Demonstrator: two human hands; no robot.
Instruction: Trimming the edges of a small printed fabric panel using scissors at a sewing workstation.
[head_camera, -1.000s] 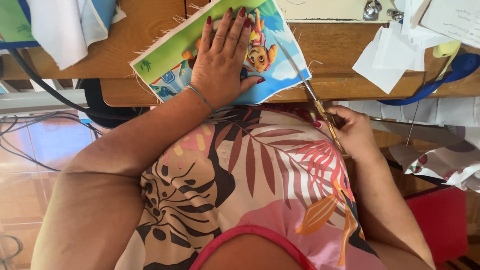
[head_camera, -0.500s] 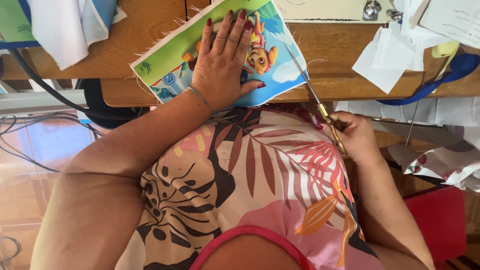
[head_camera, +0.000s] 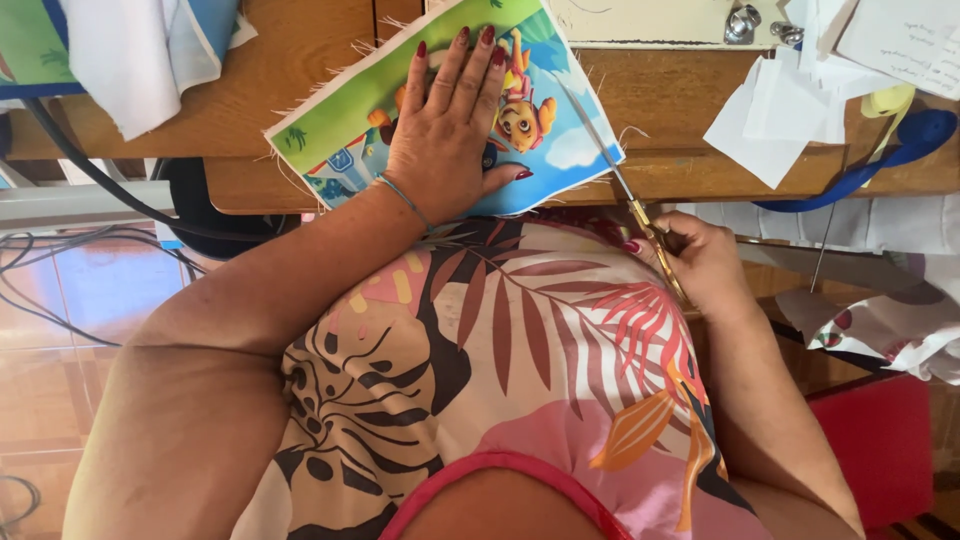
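A piece of printed fabric (head_camera: 340, 130) with a cartoon picture in green, blue and orange lies on the wooden table (head_camera: 300, 40), its edges frayed. My left hand (head_camera: 450, 130) lies flat on it with fingers spread, pressing it down. My right hand (head_camera: 700, 255) grips gold-handled scissors (head_camera: 615, 175) at the table's front edge. Their blades run along the fabric's right edge.
White cloth (head_camera: 140, 50) hangs at the back left. White paper scraps (head_camera: 790, 110), a blue ribbon (head_camera: 870, 165) and a metal sewing-machine part (head_camera: 745, 22) lie at the right. Cables (head_camera: 70, 260) trail over the tiled floor at left. A red box (head_camera: 880, 450) sits low right.
The scissors' blades have moved a little further along the fabric's right edge. My left hand stays pressed flat on the fabric.
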